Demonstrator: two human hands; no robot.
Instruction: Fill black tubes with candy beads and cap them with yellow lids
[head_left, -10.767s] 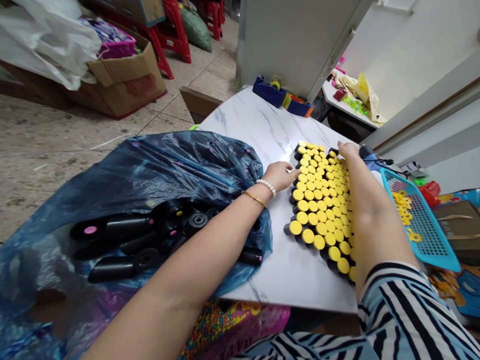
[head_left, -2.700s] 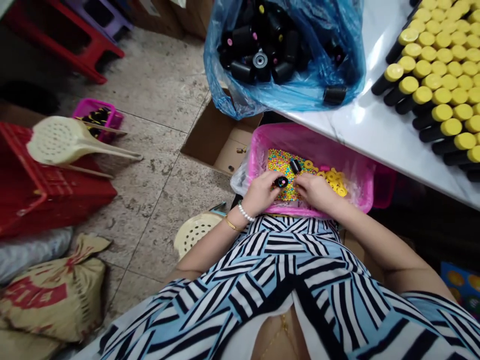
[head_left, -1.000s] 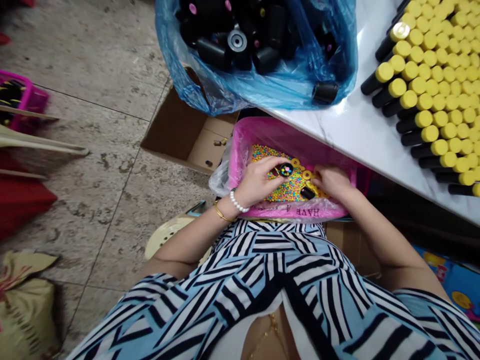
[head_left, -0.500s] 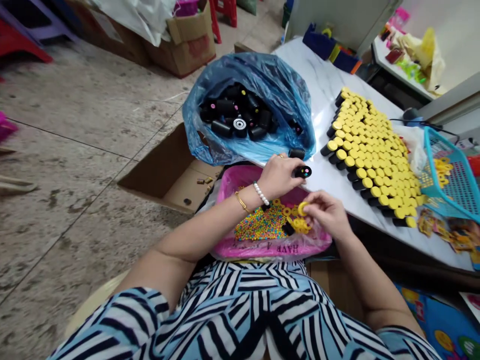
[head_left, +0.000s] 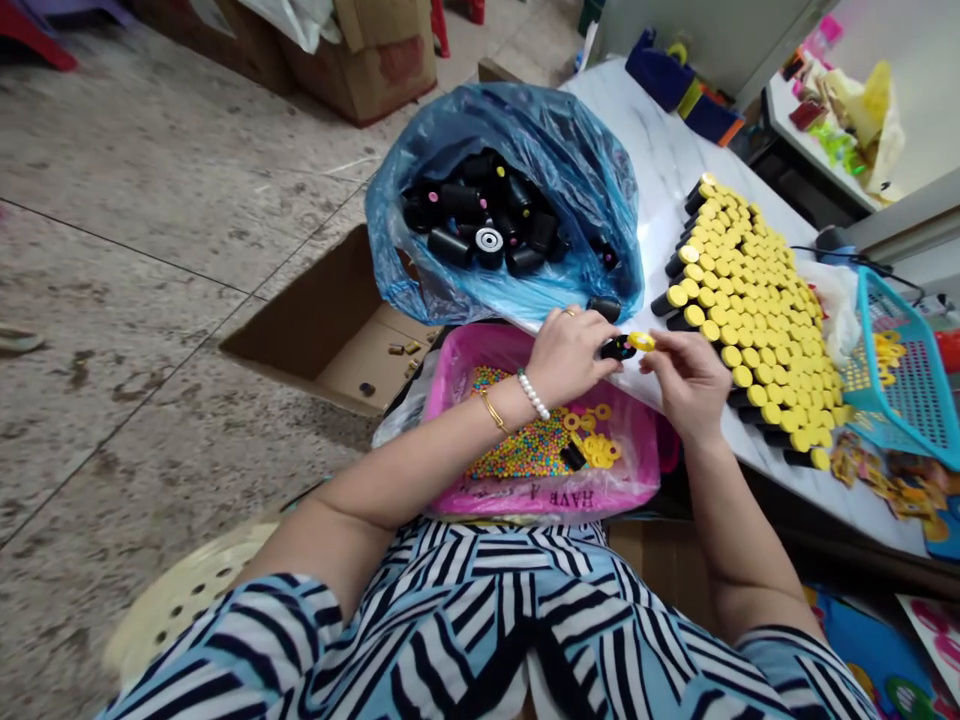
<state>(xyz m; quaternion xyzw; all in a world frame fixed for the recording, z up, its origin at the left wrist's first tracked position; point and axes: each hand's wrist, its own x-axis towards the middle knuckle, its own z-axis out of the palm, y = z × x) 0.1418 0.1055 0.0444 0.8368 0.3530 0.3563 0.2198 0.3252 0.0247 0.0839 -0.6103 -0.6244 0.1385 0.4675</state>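
Black cylinder (head_left: 618, 349), in left fingers (head_left: 592, 340), yellow ring (head_left: 642, 341) beside

black cylinder (head_left: 619, 349): lay sideways, gripped in my left hand (head_left: 570, 352)
yellow ring (head_left: 641, 341): pinched in my right hand (head_left: 686, 382), touching the cylinder's end

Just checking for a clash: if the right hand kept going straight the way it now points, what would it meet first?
Most likely the black cylinder held in the left hand. The yellow ring pinched in the right hand already points at that cylinder's end, though depth is hard to judge from this view.
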